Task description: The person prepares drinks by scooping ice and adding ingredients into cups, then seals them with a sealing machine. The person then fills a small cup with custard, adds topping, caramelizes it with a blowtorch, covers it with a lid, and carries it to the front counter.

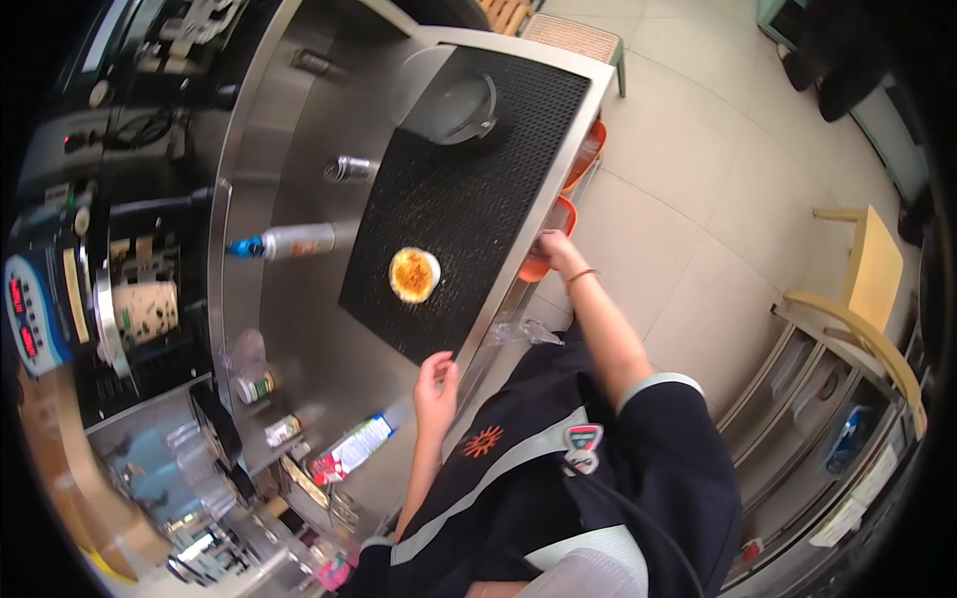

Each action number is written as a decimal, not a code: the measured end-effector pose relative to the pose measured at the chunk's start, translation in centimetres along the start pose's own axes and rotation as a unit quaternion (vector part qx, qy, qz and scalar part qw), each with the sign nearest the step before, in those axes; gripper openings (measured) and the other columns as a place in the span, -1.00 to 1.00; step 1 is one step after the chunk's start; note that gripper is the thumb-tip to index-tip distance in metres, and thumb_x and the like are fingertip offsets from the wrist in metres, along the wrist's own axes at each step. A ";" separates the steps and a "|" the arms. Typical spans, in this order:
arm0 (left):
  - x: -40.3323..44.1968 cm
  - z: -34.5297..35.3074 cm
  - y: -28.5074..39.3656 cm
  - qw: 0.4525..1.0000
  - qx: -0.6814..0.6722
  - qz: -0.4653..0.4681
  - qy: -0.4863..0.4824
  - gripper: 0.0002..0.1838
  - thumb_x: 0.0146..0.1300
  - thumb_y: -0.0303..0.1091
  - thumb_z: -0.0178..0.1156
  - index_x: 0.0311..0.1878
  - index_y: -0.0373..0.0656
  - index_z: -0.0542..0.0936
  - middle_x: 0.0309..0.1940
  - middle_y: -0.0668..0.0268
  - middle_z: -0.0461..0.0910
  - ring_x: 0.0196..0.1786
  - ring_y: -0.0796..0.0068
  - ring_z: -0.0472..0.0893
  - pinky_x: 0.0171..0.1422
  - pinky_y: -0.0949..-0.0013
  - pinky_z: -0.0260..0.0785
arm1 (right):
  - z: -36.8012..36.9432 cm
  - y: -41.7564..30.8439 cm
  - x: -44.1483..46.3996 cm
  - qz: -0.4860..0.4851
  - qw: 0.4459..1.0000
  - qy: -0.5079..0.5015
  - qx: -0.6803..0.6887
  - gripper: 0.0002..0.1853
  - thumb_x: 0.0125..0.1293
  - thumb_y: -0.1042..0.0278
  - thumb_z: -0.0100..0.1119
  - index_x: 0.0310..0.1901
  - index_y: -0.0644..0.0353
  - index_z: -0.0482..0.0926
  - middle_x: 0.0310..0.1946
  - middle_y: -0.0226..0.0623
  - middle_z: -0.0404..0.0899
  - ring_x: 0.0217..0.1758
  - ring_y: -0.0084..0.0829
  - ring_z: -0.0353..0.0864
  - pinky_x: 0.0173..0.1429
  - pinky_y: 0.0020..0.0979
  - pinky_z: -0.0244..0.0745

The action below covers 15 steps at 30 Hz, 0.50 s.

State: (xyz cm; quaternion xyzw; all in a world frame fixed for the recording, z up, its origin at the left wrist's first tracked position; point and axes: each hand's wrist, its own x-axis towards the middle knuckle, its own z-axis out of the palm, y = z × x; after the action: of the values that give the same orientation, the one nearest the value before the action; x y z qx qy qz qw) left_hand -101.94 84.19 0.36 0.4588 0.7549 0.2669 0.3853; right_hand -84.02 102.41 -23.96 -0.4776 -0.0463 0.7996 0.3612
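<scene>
My left hand (436, 389) is at the near end of the black mat (498, 169), its fingers loosely curved and apart, holding nothing. Beyond it on the mat sits a small white cup (415, 275) with a yellow and brown top. My right hand (551, 245) reaches past the counter's edge, over an orange bin (564, 214); its fingers are mostly hidden, and nothing can be made out in them. Clear plastic (518, 333) hangs near the counter's edge, between my hands.
On the steel counter (299, 189) lie a blue-capped bottle (299, 241) and a metal cylinder (349, 169). A clear round container (461, 108) stands on the mat's far end. Machines line the left; a wooden chair (865, 279) is at the right.
</scene>
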 end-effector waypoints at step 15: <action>3.5 0.4 0.7 0.828 -0.507 -0.080 -0.226 -0.78 0.37 -0.22 -0.11 -0.17 -0.19 0.39 -0.15 0.10 0.55 -0.07 0.29 0.57 0.08 0.26 0.40 | 10.9 -4.3 -18.9 -0.443 0.696 -0.108 -0.555 -0.64 0.17 0.25 0.20 -0.02 0.17 0.46 -0.20 -0.22 0.46 -0.22 -0.42 0.47 -0.16 -0.45 0.43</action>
State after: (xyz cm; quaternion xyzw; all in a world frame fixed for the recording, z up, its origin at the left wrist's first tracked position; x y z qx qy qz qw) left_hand -102.23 87.65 -0.48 0.1844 0.4397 0.4687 0.7436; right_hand -85.08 96.71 -2.46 -0.4260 -0.7267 0.4221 0.3350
